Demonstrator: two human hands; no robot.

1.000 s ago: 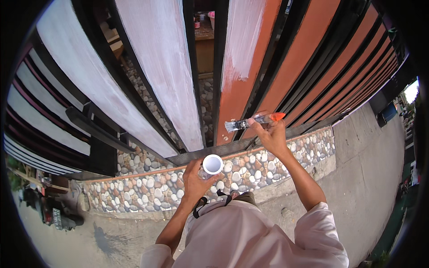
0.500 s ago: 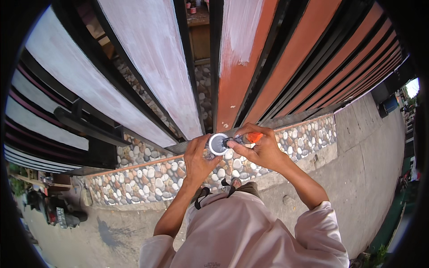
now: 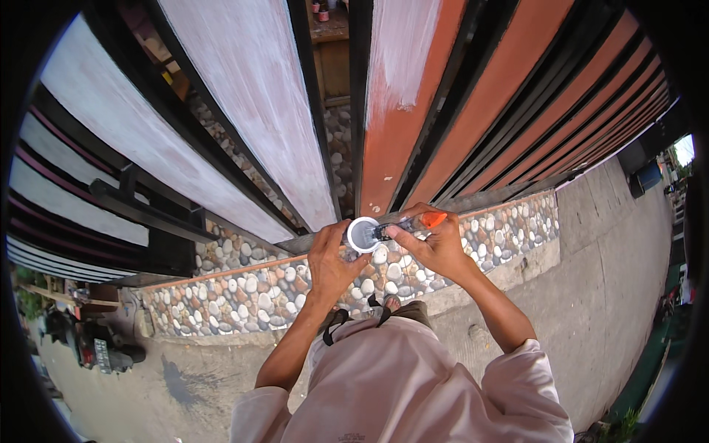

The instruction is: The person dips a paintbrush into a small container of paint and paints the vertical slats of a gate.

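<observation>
My left hand (image 3: 330, 261) is closed around a small white cup (image 3: 353, 243) with greyish-white paint inside. In my right hand (image 3: 441, 252) is a paintbrush (image 3: 433, 219) with an orange handle end, gripped near its dark ferrule. Its bristle end lies at the right side of the cup's rim, and the bristles are hard to make out. Beyond the hands rises a slatted fence, where a partly painted slat (image 3: 399, 151) is white above and orange below. Slats to the left, such as a white slat (image 3: 255, 96), carry streaky white paint.
Orange slats (image 3: 491, 103) continue to the right between black bars. A low ledge with a pebble pattern (image 3: 244, 301) runs along the fence's foot. A dark handle-like bar (image 3: 148, 210) juts out at left. A motorcycle (image 3: 92, 343) stands on the concrete behind at left.
The paintbrush and my right hand have shifted slightly right, drawing the bristle end from inside the cup toward its right rim. My left hand still holds the cup.
</observation>
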